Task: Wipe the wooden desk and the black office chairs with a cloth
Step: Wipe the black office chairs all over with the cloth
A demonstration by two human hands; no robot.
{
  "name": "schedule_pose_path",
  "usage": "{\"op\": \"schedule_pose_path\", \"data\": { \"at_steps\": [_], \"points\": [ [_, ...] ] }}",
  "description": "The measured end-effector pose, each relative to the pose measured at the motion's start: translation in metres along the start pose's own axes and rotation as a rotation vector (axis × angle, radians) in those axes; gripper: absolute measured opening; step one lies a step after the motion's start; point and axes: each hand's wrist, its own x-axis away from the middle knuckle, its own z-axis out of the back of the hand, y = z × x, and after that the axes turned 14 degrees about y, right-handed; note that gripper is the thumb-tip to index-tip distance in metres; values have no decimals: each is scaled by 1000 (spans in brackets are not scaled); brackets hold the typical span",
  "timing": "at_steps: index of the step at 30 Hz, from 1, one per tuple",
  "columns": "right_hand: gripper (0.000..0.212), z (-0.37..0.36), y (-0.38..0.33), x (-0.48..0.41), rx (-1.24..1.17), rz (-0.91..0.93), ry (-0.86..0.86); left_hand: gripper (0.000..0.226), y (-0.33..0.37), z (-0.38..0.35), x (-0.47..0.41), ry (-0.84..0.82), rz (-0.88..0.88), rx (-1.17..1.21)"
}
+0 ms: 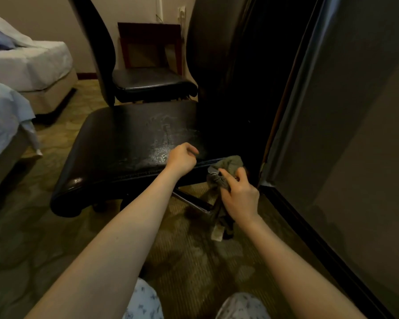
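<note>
The near black office chair (124, 143) fills the middle of view and everything else is placed off it. Its seat faces you low and flat, likely because you're crouched in front to reach the cushion and front rim. Wet streaks shine on the seat's right half, so my guess is that part is wiped and the left half is not yet done.

Right of the chair stands a tall dark panel (343, 134), its edge just beside the seat's right corner; I can't tell if it belongs to the wooden desk. Behind the chair sits a second black chair (152, 84), well apart from your hands, probably next in line. Left of the chair are two beds (32, 63).

Your left hand (182, 158) rests at the chair's front right edge, fingers loosely curled, holding nothing, probably to steady the seat against swivel. Your right hand (238, 196) is just right of that corner, below seat level, fingers closed on the cloth (226, 168). The cloth is bunched, top touching the seat rim, tail hanging down toward the chair base: looks set for wiping the rim.
</note>
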Motion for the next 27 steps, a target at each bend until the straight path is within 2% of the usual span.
{"op": "schedule_pose_path", "data": {
  "at_steps": [2, 4, 7, 8, 11, 13, 15, 19, 21, 23, 27],
  "points": [
    [40, -2, -12, -4, -57, -7, 93, 31, 0, 2, -1, 105, 24, 25],
    [47, -6, -27, -8, -56, 9, 32, 28, -1, 3, -4, 156, 64, 43],
    [60, -18, -44, -2, 44, -2, -447, 27, -3, 3, -1, 116, 71, -16],
    [60, -20, -44, 6, 79, -5, -556, 26, -4, 3, 1, 98, 55, -37],
    [49, -15, -28, 35, 108, -18, -788, 26, -3, 4, 8, 62, -3, -90],
    [41, -7, -7, 56, 125, -100, -883, 27, -2, 4, 10, 23, -39, -88],
    [41, 6, 13, 59, 139, -247, -784, 29, 3, 2, 11, -1, -86, -85],
    [46, 16, 32, 16, -24, -489, -224, 22, 6, -14, 12, -45, -181, -110],
    [45, 7, 31, -11, -125, -581, -41, 20, 7, -23, 13, -75, -222, -142],
    [40, -8, 28, -22, -130, -626, -101, 20, 6, -25, 14, -76, -251, -202],
    [34, -25, 34, 6, 2, -774, -498, 24, 3, -18, 5, -93, -218, -164]
  ]
}}
